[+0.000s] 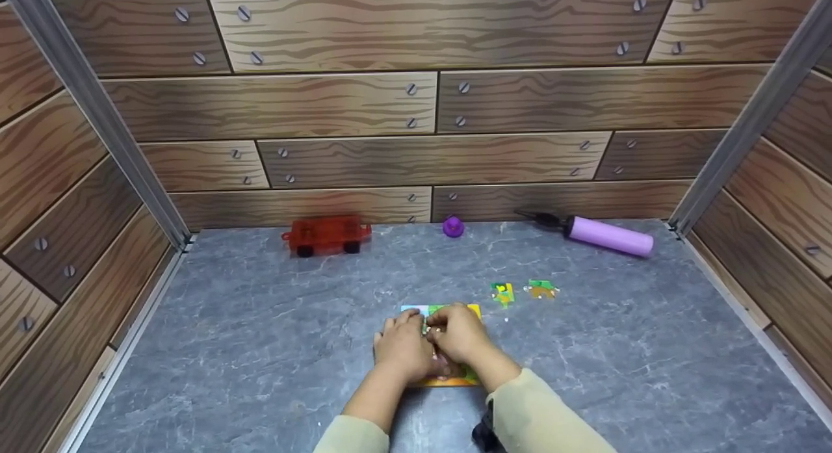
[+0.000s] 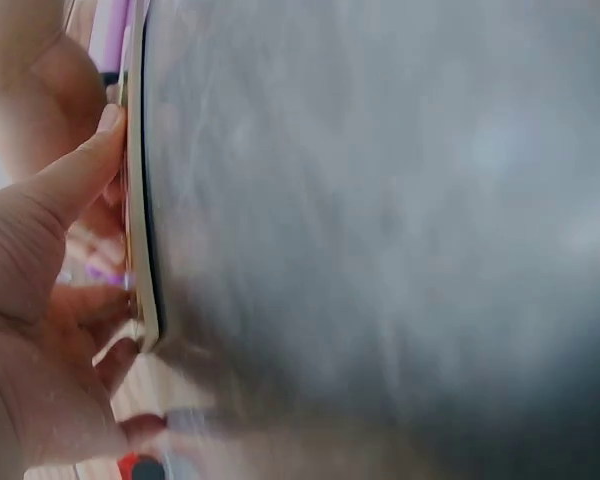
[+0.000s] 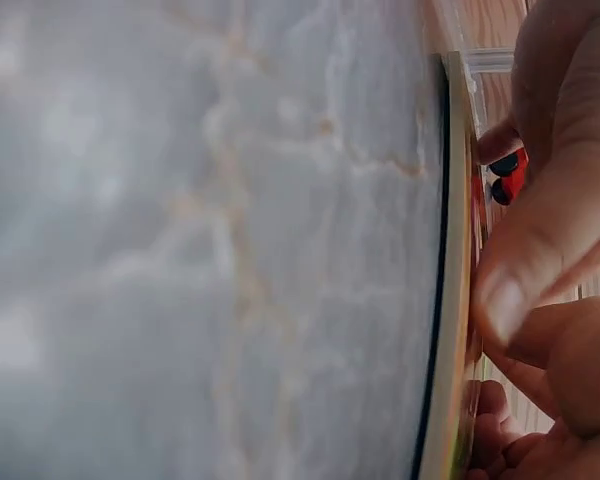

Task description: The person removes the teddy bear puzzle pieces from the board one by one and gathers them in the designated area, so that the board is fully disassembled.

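Left hand: spread over the left part of the board, fingers relaxed and slightly apart, thumb laid on the surface.
Right hand: right alongside, fingers bent in close over the middle; whether they pinch anything, nobody can tell from here!
Puzzle board: directly under both hands, most of its picture covered, coloured margins peeping out; both wrist views catch it edge-on.
Yellow-green piece: off the board, ahead and right of the right hand.
Brown-green piece: farther right again.
Edges: the board's near edge peeks out between the wrists; its left side vanishes beneath the left hand.
Room: grey tabletop runs wide on either side of the hands.
Far back: red wagon ahead-left of the left hand, purple toy straight ahead, lilac cylinder ahead-right of the right.
Cut off: both sleeves, plus a black object half-hidden by the right one.
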Tool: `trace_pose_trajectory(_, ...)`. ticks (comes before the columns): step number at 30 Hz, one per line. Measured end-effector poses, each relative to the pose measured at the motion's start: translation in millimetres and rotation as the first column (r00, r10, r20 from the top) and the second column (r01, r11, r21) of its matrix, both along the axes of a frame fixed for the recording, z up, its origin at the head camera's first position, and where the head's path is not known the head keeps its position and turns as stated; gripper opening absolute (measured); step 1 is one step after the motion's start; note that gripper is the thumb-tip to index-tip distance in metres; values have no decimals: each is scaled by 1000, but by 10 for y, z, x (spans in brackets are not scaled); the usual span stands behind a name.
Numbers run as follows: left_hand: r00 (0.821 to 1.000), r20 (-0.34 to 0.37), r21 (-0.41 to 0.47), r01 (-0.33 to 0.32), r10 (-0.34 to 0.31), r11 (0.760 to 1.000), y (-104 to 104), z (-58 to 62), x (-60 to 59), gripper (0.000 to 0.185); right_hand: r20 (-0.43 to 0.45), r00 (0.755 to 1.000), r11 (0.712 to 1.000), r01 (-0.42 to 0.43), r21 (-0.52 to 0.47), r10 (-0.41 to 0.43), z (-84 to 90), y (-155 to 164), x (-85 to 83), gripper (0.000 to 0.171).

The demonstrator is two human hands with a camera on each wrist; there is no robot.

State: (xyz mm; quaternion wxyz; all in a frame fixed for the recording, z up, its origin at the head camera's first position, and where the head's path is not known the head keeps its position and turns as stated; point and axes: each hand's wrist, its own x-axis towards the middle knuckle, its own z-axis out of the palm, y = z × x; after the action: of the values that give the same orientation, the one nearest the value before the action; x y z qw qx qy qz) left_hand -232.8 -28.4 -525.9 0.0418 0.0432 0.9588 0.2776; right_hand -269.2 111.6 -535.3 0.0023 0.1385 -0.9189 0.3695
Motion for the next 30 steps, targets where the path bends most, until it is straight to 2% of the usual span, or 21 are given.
trace_pose_trajectory(3,999,-26,52,-28,30,998,-90,-19,-18,107,35,999,1000,20,2,-20,12,5,3,14)
trace_pose_trajectory(8,996,-47,26,-75,77,997,-175,-66,-38,113,58,998,999,36,16,-37,22,-4,3,15)
trace_pose_trajectory(15,995,-43,8,-93,93,996,-185,-107,-61,116,56,995,995,90,-32,-88,-23,-21,22,16)
trace_pose_trajectory(22,994,-43,18,-98,98,995,-175,-94,-49,115,58,990,990,130,-49,-127,-45,-34,33,14)
trace_pose_trajectory(30,995,-46,-3,-91,90,996,-170,-99,-46,114,7,995,991,96,-91,-95,-82,-12,51,19)
